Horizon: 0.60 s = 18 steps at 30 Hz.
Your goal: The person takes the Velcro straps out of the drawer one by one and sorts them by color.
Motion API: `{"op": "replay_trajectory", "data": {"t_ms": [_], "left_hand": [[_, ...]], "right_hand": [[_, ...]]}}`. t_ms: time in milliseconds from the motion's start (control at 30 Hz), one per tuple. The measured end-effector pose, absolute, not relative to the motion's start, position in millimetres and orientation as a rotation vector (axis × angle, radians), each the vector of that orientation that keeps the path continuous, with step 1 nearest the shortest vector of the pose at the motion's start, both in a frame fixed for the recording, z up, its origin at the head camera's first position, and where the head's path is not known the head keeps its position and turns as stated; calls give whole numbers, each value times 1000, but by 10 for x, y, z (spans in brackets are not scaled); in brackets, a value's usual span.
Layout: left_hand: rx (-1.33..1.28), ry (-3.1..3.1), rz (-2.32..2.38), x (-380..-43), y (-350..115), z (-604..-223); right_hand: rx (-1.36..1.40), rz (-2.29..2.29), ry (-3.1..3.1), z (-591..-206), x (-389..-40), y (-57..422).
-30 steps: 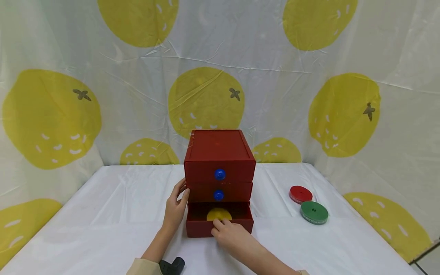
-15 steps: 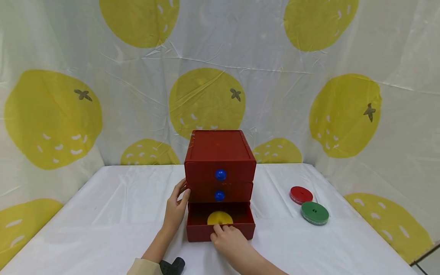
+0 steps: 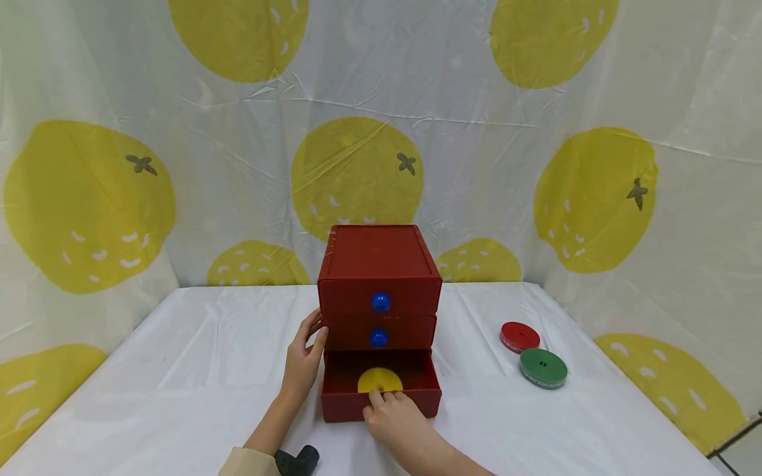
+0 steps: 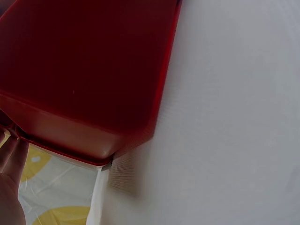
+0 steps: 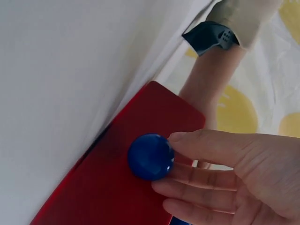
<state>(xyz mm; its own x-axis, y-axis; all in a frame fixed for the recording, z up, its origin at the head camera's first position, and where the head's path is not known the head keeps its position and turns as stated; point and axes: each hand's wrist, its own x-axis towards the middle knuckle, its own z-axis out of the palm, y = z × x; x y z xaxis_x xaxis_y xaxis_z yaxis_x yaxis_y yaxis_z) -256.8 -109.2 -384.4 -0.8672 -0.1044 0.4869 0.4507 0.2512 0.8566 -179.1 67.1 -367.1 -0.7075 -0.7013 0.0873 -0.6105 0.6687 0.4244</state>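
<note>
A red drawer cabinet [image 3: 381, 254] with blue round knobs stands on the white-covered table. Its bottom drawer [image 3: 342, 406] is pulled out, and inside lies a flat yellow disc [image 3: 380, 380], partly hidden by the drawer front. My right hand [image 3: 397, 416] is at that drawer's front; in the right wrist view its thumb and fingers pinch the blue knob [image 5: 150, 157]. My left hand [image 3: 302, 360] rests against the cabinet's left side with fingers extended. The left wrist view catches its fingers at the edge of the red plastic [image 4: 84, 70].
To the right of the cabinet lie two flat round rolls, one red [image 3: 520, 336] and one green [image 3: 543, 367], with lettering on their sides. Behind the table hangs a white curtain [image 3: 464, 165] printed with yellow fruit.
The bottom drawer has slid further out toward me, with my right hand on its knob. More of the yellow disc shows. My left hand has stayed at the cabinet's side.
</note>
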Motion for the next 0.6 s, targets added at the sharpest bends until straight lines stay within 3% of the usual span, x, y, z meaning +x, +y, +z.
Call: {"op": "replay_trajectory", "data": {"t_ms": [600], "left_hand": [[-310, -2112, -1631, -2556, -1093, -3854]], "right_hand": [[1129, -501, -2768, -3641, -1713, 642]]}}
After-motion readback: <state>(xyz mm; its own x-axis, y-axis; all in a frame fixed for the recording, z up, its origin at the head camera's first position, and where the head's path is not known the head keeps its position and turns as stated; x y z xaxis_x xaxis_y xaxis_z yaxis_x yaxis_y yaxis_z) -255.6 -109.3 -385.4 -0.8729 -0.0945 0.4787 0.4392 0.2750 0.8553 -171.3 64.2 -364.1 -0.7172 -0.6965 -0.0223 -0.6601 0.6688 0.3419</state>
